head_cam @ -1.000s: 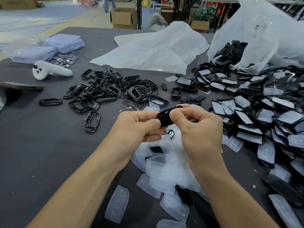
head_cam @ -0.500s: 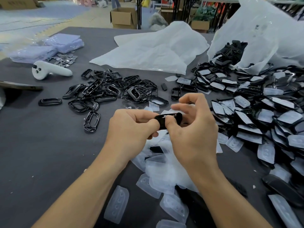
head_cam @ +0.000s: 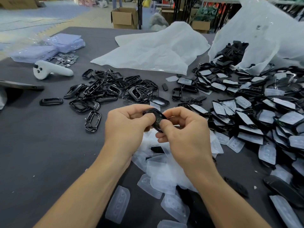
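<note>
Fingers (head_cam: 147, 118) of left hand (head_cam: 125, 127) and right hand (head_cam: 185, 137) pinch the black shell (head_cam: 158, 117); brace its nine o'clock end, pry gently.

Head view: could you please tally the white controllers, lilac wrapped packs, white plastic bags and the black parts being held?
White plastic handheld controller: 1
Lilac film-wrapped packs: 2
White translucent plastic bags: 2
Black oval plastic shell, pinched between left grip and right grip: 1
Total: 6
</note>
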Available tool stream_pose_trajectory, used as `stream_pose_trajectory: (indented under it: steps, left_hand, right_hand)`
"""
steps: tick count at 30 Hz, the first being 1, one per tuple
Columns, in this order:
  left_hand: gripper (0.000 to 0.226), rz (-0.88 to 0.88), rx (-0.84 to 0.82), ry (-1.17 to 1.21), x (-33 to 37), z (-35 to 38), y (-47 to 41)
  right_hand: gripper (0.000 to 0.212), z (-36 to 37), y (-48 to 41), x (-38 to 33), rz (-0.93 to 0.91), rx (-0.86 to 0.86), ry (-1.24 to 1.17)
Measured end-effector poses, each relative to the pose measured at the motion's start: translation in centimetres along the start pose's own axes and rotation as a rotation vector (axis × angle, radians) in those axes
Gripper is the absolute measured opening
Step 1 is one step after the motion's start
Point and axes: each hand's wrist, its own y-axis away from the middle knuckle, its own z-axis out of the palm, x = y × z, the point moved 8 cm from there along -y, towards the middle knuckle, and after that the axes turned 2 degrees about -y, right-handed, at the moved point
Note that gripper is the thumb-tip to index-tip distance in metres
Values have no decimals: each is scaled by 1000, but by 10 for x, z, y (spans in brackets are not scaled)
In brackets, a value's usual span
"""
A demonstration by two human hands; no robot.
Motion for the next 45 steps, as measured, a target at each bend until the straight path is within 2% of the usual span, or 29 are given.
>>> stream_pose_trajectory:
  steps: [3,7,9,11,14,16,18,21,23,26,30,31,33,36,41,45]
  left_hand:
    - [28,86,84,-45,8,-5,6]
    - [20,26,-87,61,5,16,13]
    - [25,-7,-83,47,-1,18,12]
    - [27,-27,-5,43,-5,12,6]
    - [24,-89,95,115,-12,-4,-6]
    - [22,-123,123,152,-16,-15,-14]
    - [22,-135,142,144,-17,-24,-21]
    - [23,-145,137,148,-19,-29,-25]
    - [25,-144,121,136,-18,-28,-25]
    - [28,-140,89,104,-18,-22,-22]
    - [38,-145,43,92,-17,-16,-19]
    - [39,-150,34,93,-16,-14,-18]
    - [41,-155,11,86,-16,-12,-17]
    - [34,-151,-29,76,-14,-4,-13]
    - [25,-122,-80,58,-10,3,-7]
    - [30,-118,-111,69,-9,6,-5]
  right_hand:
    - [20,2,1,2,56,-13,-25]
    - [12,3,1,5,126,-19,-213]
    - [11,6,0,7,143,-36,-217]
    - [15,1,0,5,64,0,-42]
    - [14,-11,1,-12,-168,104,412]
    - [18,-6,0,-10,-179,6,632]
    - [26,3,-1,2,-92,-159,781]
    - [19,9,0,7,-58,-238,831]
    - [12,4,-3,4,-56,-168,807]
    - [15,-4,-6,5,-39,-99,676]
    - [11,-7,-6,-5,-139,-48,531]
    - [19,-7,-6,-6,-152,-44,488]
    - [34,-7,-8,-4,-109,-62,306]
    - [42,-5,-10,-1,-15,-110,60]
    - [40,-5,-10,0,47,-119,-79]
    - [32,-9,-11,-1,63,-86,-125]
